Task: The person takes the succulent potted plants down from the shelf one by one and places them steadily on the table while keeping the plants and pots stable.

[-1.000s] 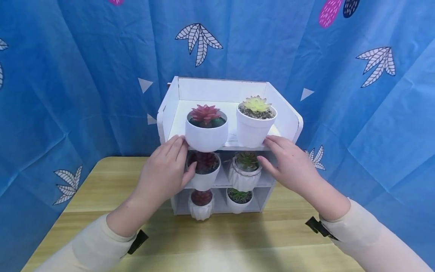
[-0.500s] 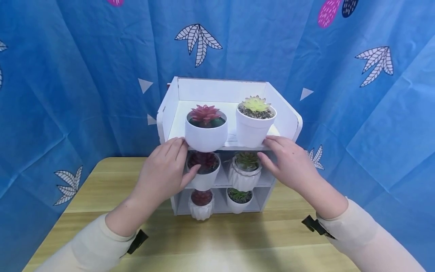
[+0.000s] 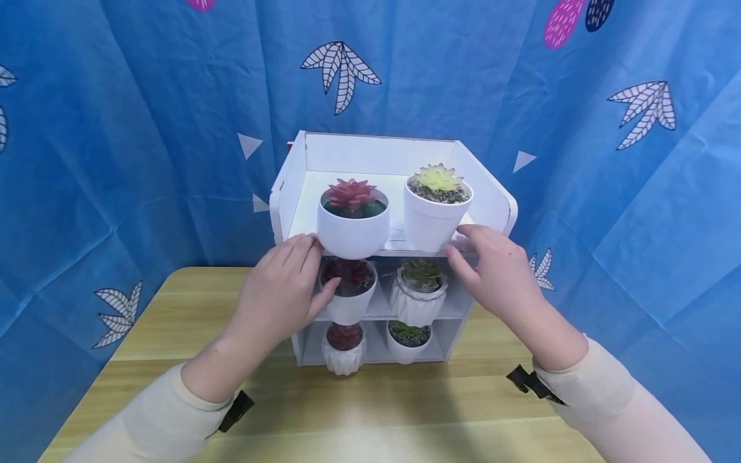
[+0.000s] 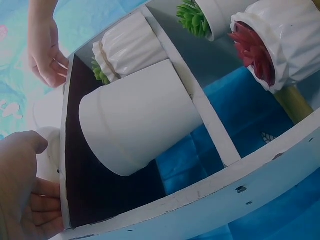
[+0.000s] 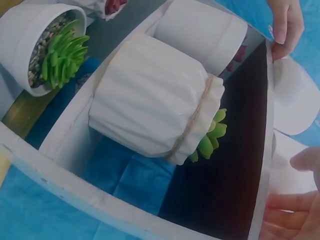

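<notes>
At the front of the white shelf unit's (image 3: 370, 151) top board stand two potted succulents. The left one, a dark red succulent (image 3: 352, 222), sits in a rounded white pot. My left hand (image 3: 278, 283) has its fingertips at this pot's lower left side and the board's front edge, thumb spread below. On the right stands a yellow-green succulent (image 3: 437, 215) in a taller white pot. My right hand (image 3: 498, 273) has its thumb tip near that pot's base and its fingers by the pot's right side. Neither hand encloses a pot.
The middle level bears a red succulent (image 3: 349, 302) and a green succulent in a ribbed pot with twine (image 3: 418, 305). Below them are a red succulent (image 3: 344, 354) and a small green one (image 3: 408, 347). The unit stands on a wooden table (image 3: 191, 308) before a blue curtain (image 3: 173, 128).
My right hand has shifted slightly, its fingers moving up along the taller pot's right side and its thumb rising towards the pot's base. The left hand and the pots stay nearly in place.
</notes>
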A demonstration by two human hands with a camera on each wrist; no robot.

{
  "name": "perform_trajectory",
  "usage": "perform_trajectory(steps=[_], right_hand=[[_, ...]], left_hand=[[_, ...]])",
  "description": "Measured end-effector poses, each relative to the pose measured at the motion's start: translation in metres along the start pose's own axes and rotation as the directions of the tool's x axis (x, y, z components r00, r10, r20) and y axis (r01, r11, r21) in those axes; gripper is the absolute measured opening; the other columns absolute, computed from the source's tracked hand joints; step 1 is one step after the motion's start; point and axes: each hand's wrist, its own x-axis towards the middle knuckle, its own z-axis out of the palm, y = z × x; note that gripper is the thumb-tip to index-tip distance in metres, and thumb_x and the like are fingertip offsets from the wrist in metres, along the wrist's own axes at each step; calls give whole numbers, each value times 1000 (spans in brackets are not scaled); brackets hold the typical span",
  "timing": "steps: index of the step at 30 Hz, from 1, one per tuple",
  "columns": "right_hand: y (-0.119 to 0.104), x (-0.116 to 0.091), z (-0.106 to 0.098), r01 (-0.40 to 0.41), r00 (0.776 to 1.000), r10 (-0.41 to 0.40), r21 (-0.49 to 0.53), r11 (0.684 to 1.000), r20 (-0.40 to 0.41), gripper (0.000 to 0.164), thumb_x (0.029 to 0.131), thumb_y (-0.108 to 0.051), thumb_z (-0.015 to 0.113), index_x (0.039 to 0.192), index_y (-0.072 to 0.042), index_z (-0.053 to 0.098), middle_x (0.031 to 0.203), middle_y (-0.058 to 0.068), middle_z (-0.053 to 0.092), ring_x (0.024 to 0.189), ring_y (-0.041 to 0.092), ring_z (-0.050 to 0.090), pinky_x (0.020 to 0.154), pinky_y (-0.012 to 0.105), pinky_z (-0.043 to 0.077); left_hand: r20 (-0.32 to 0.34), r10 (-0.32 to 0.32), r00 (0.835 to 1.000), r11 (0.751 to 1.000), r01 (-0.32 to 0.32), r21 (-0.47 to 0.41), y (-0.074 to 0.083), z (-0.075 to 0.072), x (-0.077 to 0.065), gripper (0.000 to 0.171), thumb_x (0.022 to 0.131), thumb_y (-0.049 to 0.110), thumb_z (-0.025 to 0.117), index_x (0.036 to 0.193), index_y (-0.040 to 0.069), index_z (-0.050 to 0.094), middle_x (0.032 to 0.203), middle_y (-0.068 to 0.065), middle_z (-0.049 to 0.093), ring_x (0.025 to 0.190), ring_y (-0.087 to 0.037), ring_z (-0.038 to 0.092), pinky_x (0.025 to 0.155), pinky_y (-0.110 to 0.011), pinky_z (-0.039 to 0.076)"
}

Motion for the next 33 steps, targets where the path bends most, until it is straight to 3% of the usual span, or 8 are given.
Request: perform_trajectory(steps=[7,16,20,33], right_hand=[[0,2,-3,-110,993,107,69,991,50,64,89,-49,52,132,-1,45,123,19,55,105,33,58,86,53,44],[-5,7,-3,-206,975,189,159,966,115,76,82,-61,53,139,-13,34,128,15,51,108,33,56,89,54,43],[-6,10,-3,-255,963,229,209,944,142,85,79,-63,55,142,-14,27,126,15,52,110,32,56,91,52,42],[-3,18,3,-274,962,243,382,883,128,93,74,-58,66,143,-17,21,123,9,52,112,23,53,93,41,45]], left_hand=[[-27,8,1000,1000,-8,6,0,2,0,63,82,45,59,119,-7,54,119,-22,56,108,-32,54,91,-42,46],[-20,0,1000,1000,0,-9,1,1,-1,62,83,43,60,120,-7,53,118,-22,55,108,-32,53,92,-42,45],[-20,-2,1000,1000,1,-11,1,1,0,62,82,42,61,120,-7,52,118,-22,55,109,-32,53,92,-42,45],[-19,-1,1000,1000,1,-12,1,0,0,62,83,42,60,120,-7,52,118,-22,55,108,-32,53,92,-42,45]])
